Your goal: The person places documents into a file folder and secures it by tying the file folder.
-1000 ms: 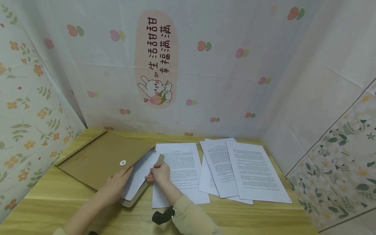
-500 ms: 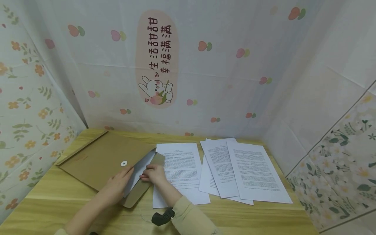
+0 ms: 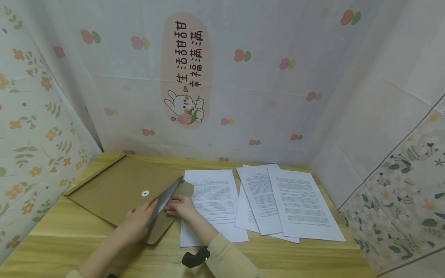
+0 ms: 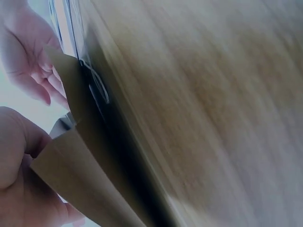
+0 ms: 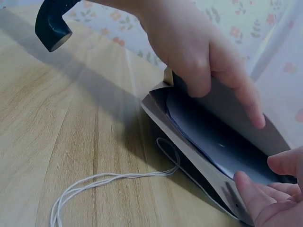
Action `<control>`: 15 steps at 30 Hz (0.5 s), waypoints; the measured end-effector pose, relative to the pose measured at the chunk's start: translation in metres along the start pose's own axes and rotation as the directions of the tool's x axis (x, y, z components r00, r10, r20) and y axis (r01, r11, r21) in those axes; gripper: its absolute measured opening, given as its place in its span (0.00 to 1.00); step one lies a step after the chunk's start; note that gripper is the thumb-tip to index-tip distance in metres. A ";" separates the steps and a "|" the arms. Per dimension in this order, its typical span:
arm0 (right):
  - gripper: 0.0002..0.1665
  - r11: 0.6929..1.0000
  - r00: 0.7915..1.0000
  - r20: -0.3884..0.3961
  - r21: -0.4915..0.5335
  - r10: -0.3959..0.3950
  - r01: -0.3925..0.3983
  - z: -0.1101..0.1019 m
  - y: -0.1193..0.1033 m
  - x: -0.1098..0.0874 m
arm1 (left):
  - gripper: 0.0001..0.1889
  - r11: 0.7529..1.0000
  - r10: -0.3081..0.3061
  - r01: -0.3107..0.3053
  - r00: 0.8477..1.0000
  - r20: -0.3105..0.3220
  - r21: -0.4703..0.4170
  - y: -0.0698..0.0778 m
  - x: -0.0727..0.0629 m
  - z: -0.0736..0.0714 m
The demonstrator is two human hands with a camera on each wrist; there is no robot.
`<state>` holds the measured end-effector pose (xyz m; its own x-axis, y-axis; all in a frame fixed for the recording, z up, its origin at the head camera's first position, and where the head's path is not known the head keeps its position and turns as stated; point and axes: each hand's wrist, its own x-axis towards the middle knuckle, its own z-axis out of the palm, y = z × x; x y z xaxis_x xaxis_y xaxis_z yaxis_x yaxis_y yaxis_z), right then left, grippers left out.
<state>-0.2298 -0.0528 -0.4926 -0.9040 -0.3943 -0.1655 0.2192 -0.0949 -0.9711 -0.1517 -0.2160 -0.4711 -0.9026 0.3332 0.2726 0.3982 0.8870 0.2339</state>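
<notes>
A brown paper document envelope with a white button lies slanted on the left of the table, its mouth toward me. My left hand grips the upper panel at the mouth and holds it raised, as the right wrist view also shows. White papers sit inside, their edge showing in the gap. My right hand is at the mouth, its loosely bent fingers against the papers' edge, above the folded-out flap. In the right wrist view its thumb and forefinger stand apart.
One printed sheet lies right of the envelope, partly under my right forearm. Several more overlapping sheets lie farther right. A white string trails from the envelope onto the wooden table. A patterned curtain stands behind.
The papers have slid farther into the envelope, so less white shows. My right hand has moved slightly left toward the mouth, and more of the flap is exposed. The left hand stays put.
</notes>
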 end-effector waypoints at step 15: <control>0.22 0.992 1.000 0.008 -0.124 -0.010 0.011 -0.025 -0.019 -0.020 | 0.34 1.000 0.001 -0.001 1.000 0.001 0.026 -0.004 0.000 -0.002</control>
<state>-0.2254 -0.0203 -0.4755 -0.9032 -0.4004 -0.1545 0.1620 0.0153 -0.9867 -0.1534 -0.2204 -0.4697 -0.9022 0.3348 0.2720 0.3950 0.8946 0.2089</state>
